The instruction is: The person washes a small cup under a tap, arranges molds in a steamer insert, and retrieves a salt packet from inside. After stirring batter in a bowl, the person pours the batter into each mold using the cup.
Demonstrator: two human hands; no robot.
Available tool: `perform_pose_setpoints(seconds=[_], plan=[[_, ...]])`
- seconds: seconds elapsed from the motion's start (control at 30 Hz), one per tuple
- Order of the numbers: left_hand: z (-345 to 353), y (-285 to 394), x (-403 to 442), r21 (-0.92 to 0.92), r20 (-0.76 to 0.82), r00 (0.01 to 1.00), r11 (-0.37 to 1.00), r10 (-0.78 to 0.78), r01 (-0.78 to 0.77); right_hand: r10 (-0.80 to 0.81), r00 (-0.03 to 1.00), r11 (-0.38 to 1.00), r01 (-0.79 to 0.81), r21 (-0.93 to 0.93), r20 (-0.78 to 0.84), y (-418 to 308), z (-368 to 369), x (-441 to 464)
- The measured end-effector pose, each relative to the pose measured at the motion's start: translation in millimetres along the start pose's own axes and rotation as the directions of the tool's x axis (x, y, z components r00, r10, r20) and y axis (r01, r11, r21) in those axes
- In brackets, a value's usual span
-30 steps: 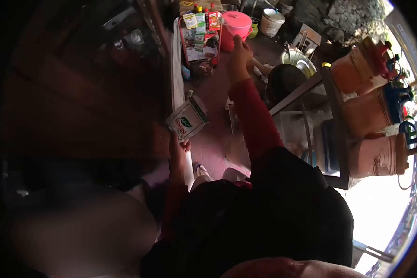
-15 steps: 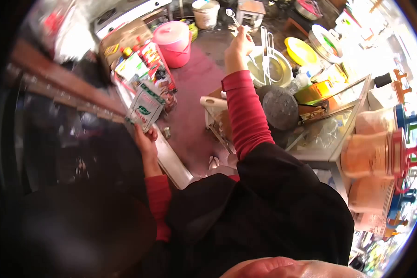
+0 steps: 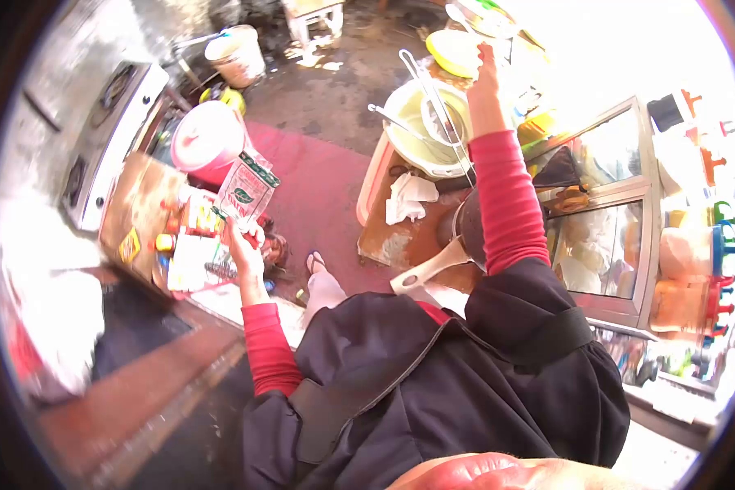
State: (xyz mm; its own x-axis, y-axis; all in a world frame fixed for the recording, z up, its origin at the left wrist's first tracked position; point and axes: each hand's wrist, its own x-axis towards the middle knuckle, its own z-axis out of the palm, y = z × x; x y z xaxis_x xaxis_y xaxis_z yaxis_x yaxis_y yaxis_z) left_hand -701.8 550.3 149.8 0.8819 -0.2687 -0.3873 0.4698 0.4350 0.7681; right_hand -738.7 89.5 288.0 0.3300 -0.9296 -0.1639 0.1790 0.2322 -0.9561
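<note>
My left hand [image 3: 245,245] is closed around the bottom of a white-and-green printed packet [image 3: 249,192], held up over the red floor. On the other side, my right hand [image 3: 486,86] is raised beyond a cream basin [image 3: 394,110], its fingers closed on a small spoon [image 3: 457,16] that is washed out by glare. A wire-handled strainer [image 3: 439,118] and another long-handled utensil [image 3: 396,120] rest in the basin. Close to my right sleeve lies a dark pan whose pale handle [image 3: 433,268] points toward me. A crumpled white bag or cloth [image 3: 411,198] sits below the basin.
A pink lidded bucket [image 3: 208,143] and a box of packets stand left, near a stove [image 3: 110,135]. Right are a glass-fronted cabinet [image 3: 604,220] and several orange containers [image 3: 684,306]. A yellow bowl [image 3: 449,54] lies behind the basin. A stool [image 3: 314,12] stands further back.
The view has shifted, bringing the stove and more of the low table into sight. My right hand has moved rightward with the spoon, past the basin. My left hand still holds the packet.
</note>
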Motion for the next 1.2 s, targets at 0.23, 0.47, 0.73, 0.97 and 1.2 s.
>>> perform_pose_setpoints(seconds=[0.23,0.47,0.73,0.97,1.2], plan=[[48,15,114,0.143,0.214,0.962,0.98,-0.17,0.141,0.01,0.96,0.973,-0.073,-0.219,-0.278,-27,-66,10],[119,8,171,0.173,0.38,0.874,0.952,-0.301,0.253,-0.047,0.923,0.964,-0.059,-0.261,-0.382,-53,-91,-22],[195,2,289,0.298,0.401,0.83,0.912,-0.388,0.283,-0.079,0.859,0.949,-0.091,-0.302,-0.506,-60,-82,8],[229,19,411,0.341,0.387,0.844,0.908,-0.372,0.244,-0.04,0.833,0.868,-0.245,-0.432,-0.551,-41,-43,96],[224,33,464,0.346,0.34,0.859,0.9,-0.383,0.264,0.044,0.852,0.815,-0.332,-0.474,-0.522,-3,-47,204]])
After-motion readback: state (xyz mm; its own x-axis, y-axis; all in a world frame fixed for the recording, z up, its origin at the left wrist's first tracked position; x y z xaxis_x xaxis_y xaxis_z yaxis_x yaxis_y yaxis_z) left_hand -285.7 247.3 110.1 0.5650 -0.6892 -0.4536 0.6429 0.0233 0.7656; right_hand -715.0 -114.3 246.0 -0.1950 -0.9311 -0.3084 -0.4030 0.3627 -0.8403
